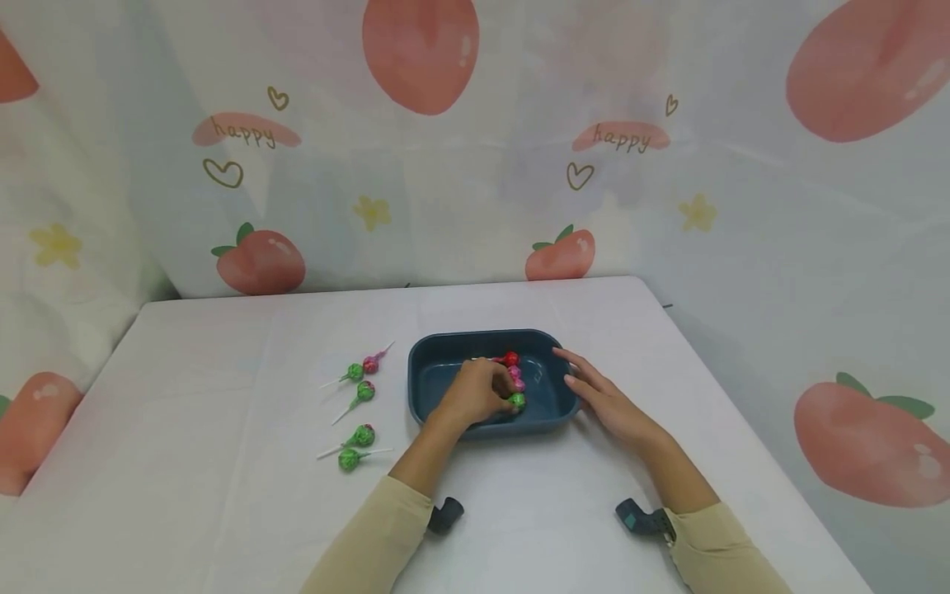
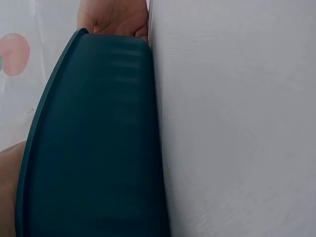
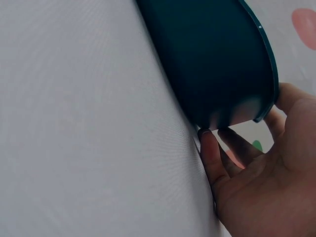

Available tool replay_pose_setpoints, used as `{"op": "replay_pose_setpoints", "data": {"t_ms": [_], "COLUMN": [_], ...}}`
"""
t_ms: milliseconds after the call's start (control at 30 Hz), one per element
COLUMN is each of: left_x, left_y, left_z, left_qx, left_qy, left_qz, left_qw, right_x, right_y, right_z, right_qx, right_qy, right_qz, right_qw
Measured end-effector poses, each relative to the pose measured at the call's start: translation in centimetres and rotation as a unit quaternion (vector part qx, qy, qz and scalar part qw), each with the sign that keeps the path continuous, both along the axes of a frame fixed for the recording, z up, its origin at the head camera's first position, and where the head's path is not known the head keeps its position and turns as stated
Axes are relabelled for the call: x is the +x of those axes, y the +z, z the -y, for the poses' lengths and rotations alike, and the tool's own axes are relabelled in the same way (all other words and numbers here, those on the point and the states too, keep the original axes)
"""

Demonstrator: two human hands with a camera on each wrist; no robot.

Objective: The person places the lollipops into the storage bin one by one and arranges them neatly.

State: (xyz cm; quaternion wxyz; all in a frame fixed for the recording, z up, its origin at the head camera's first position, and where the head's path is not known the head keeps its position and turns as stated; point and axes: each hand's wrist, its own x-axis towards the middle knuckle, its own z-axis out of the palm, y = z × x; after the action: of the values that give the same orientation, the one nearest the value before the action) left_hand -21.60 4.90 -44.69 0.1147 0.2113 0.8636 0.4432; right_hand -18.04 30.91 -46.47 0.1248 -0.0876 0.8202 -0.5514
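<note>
A dark teal rectangular box (image 1: 438, 346) stands on the white table. My left hand (image 1: 475, 393) reaches over its near wall, and the bent fingers pinch a green lollipop (image 1: 517, 401) low inside; its stick is hidden by the hand. Just beyond lie pink lollipops (image 1: 518, 384) and a red lollipop (image 1: 511, 358), partly covered by the fingers. My right hand (image 1: 609, 404) rests its extended, spread fingers against the right end of the box. In the right wrist view, fingertips (image 3: 209, 143) touch the outer wall. The left wrist view shows mostly the box's outer side (image 2: 98, 133).
Left of the box lie several wrapped lollipops: a pink one (image 1: 370, 365) and green ones such as the nearest lollipop (image 1: 348, 459), their sticks pointing various ways. Behind the white table (image 1: 223, 396) hangs a curtain (image 1: 475, 181) printed with peaches.
</note>
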Motion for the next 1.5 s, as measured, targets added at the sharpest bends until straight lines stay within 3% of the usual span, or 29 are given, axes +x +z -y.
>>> {"op": "replay_pose_setpoints", "data": {"t_ms": [267, 500, 733, 900, 1167, 1367, 1500], "left_x": [0.2, 0.2, 0.3, 0.4, 0.7, 1.2, 1.2], "left_y": [0.1, 0.3, 0.9, 0.9, 1.4, 1.7, 1.9], "left_z": [0.1, 0.8, 2.0, 3.3, 5.8, 8.2, 10.1], "left_qx": [-0.003, 0.021, 0.002, -0.002, 0.036, 0.042, 0.057], "left_qy": [0.007, 0.023, 0.028, 0.017, -0.025, -0.016, 0.008], "left_qz": [-0.016, -0.035, -0.055, -0.061, -0.07, -0.128, -0.138], "left_qw": [0.9998, 0.9989, 0.9981, 0.998, 0.9966, 0.9907, 0.9888], "right_x": [0.0, -0.1, 0.0, -0.1, -0.1, 0.0, 0.0], "right_y": [-0.2, -0.2, -0.3, -0.4, -0.3, -0.2, -0.1], "right_z": [0.0, 0.0, 0.1, 0.1, 0.0, 0.0, 0.1], "right_qx": [-0.011, -0.012, -0.009, -0.007, 0.001, -0.002, -0.006], "right_qy": [-0.001, -0.003, -0.004, -0.005, -0.007, -0.008, -0.008], "right_qz": [0.003, 0.005, 0.001, -0.001, 0.001, -0.002, -0.005], "right_qw": [0.9999, 0.9999, 1.0, 1.0, 1.0, 1.0, 0.9999]}}
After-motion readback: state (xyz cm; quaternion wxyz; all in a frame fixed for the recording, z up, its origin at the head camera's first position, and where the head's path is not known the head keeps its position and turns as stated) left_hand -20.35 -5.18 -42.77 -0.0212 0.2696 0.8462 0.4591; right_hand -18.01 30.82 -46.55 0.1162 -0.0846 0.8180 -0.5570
